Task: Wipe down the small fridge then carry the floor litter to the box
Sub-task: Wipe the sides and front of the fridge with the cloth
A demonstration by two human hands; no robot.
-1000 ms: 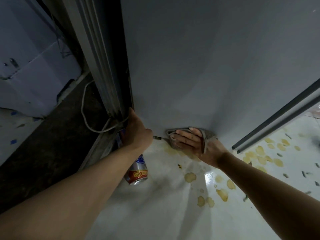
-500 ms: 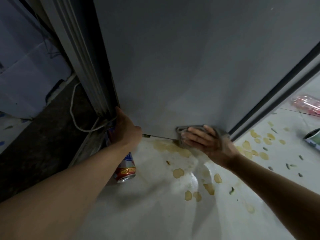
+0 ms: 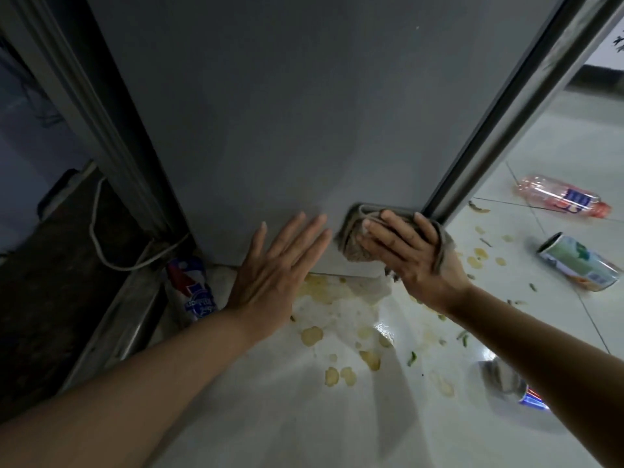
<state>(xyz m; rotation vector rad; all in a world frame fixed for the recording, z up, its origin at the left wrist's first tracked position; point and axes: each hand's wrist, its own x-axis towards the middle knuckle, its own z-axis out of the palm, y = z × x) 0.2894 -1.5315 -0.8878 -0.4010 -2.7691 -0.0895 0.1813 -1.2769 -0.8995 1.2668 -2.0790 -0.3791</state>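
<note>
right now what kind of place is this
Probably a home kitchen or utility corner, left messy: a grey small fridge on glossy floor tiles, with a plastic bottle, a drink can and yellowish spills around.

No lettering can be read with certainty. The red, white and blue can (image 3: 193, 288) lying at the fridge's lower left corner carries a round blue emblem with white script, too blurred to make out. The label on the pink plastic bottle (image 3: 563, 201), the print on the green-and-white can (image 3: 581, 263) and the blue-and-red band on the silver can (image 3: 513, 388) are likewise illegible.
</note>
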